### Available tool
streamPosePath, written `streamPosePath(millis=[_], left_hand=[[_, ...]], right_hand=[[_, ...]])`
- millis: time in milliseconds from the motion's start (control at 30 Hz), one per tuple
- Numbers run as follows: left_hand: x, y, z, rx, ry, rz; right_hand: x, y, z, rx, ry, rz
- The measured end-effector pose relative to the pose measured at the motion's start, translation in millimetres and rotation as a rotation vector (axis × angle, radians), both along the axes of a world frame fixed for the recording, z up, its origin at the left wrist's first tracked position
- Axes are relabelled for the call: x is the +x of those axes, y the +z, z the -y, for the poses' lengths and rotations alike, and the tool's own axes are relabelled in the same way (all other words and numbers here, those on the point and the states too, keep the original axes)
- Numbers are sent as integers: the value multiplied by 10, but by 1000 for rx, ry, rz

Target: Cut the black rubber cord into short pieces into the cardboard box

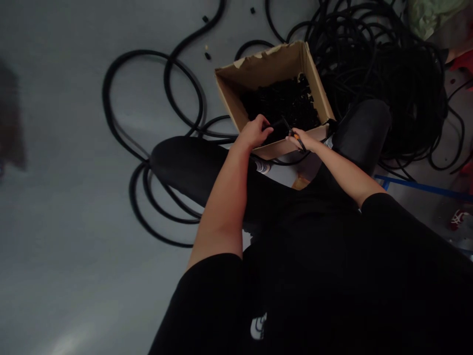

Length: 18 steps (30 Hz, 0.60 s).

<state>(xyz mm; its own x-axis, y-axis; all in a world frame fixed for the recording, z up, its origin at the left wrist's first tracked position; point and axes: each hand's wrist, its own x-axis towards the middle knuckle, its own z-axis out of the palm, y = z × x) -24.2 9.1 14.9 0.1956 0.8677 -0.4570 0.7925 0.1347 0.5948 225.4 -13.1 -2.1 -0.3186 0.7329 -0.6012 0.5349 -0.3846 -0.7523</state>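
Note:
My left hand (255, 132) is over the near-left edge of an open cardboard box (224, 93), fingers closed on a dark length that looks like black hose (276, 124). Its outline is hard to separate from the dark contents behind it. In my right hand (303, 140) is a pair of scissors (295, 135) with orange and black handles, the blades pointing at the hose beside my left hand. Many small black pieces (284, 101) lie inside the box, which stands between my legs.
Loops of black hose (107, 93) spread over the grey floor at left. A large tangled heap of hose (384, 84) lies at right, near a pale bag (432, 17). A few cut bits (207, 56) are scattered beyond the box. Blue tape (421, 185) marks the floor.

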Motion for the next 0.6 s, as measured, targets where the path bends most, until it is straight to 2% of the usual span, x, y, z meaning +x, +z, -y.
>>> streamPosePath(millis=[133,200,300,467,600], left_hand=[[55,62,21,52,10,33],[88,48,27,52,0,38],[131,-24,19,40,-30,61],[138,-148,-31,28,-101,76],[134,-137,-35,17,-104,37]], right_hand=[[-21,-179,38,26,80,-81],[-50,-259,42,42,120,-96],[-101,-317,39,47,102,-107],[-133,-272,-1,124,65,-74],[-121,-137,-35,176,61,47]])
